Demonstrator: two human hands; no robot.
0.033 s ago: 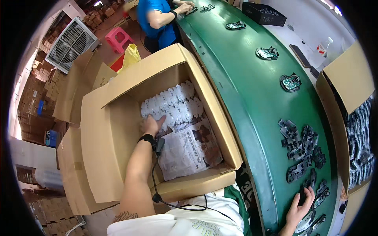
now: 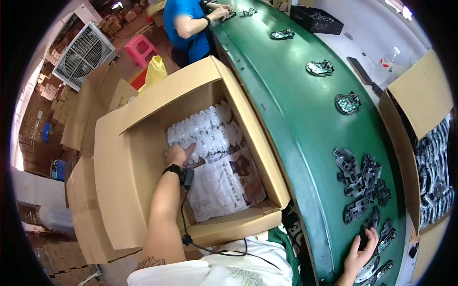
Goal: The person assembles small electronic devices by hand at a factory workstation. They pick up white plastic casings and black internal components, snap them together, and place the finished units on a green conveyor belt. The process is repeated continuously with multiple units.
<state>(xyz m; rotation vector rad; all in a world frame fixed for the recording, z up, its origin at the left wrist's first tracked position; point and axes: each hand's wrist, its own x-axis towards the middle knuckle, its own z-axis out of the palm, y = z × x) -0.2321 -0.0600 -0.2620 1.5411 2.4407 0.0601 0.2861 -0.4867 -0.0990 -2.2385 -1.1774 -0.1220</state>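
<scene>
The left hand [image 2: 179,153] is reached down into the open cardboard box [image 2: 119,157], fingers loosely spread and laid on the clear plastic blister packs [image 2: 205,133]; nothing is gripped, palm down on the near edge of the stack. Just below the wrist a sheet of printed paper [image 2: 224,183] is spread over the box floor. A black wristband with a cable [image 2: 183,224] is worn on that arm, so the cable is best kept off the packs.

The right hand [image 2: 361,251] is rested open on the green conveyor belt [image 2: 296,119], fingertips touching a black plastic part [image 2: 365,236]; no closed grasp is seen. More black parts [image 2: 360,183] are piled just beyond the fingers.

Judged: packs are better pressed flat and aligned in rows before more are added, with light pressure, since the blisters probably dent easily.

A co-worker in a blue shirt [image 2: 188,21] is seen at the far end of the belt.
</scene>
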